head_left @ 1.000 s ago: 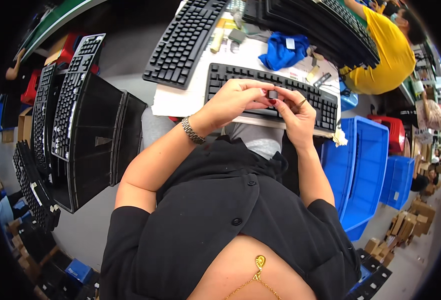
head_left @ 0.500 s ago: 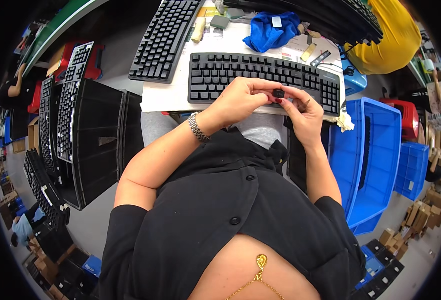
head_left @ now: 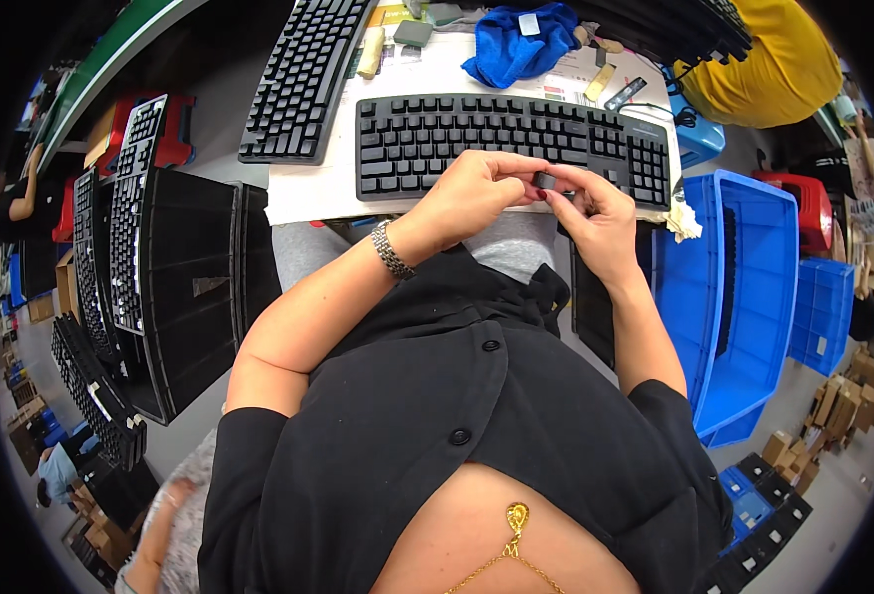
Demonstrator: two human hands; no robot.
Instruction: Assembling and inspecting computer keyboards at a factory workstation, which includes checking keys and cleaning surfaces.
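Between my fingertips is a small black keycap [head_left: 544,181], held above the near edge of a black keyboard [head_left: 407,148]. My left hand [head_left: 471,198] pinches it from the left, with a metal watch on that wrist. From the other side, my right hand [head_left: 600,218] grips it between thumb and fingers. The full-size keyboard lies flat on the white-covered table [head_left: 308,195], partly covered by my hands. A second black keyboard [head_left: 303,89] lies at an angle to its left.
Behind the keyboard are a blue cloth [head_left: 521,49], a grey-green block [head_left: 413,34] and a small dark device [head_left: 625,94] with a cable. Blue crates [head_left: 744,297] stand at right, black crates [head_left: 194,287] with keyboards at left. A person in yellow [head_left: 783,59] is at far right.
The keycap has turned between my fingers and moved slightly left. The view has shifted a little, and another person's arm now shows at the lower left.
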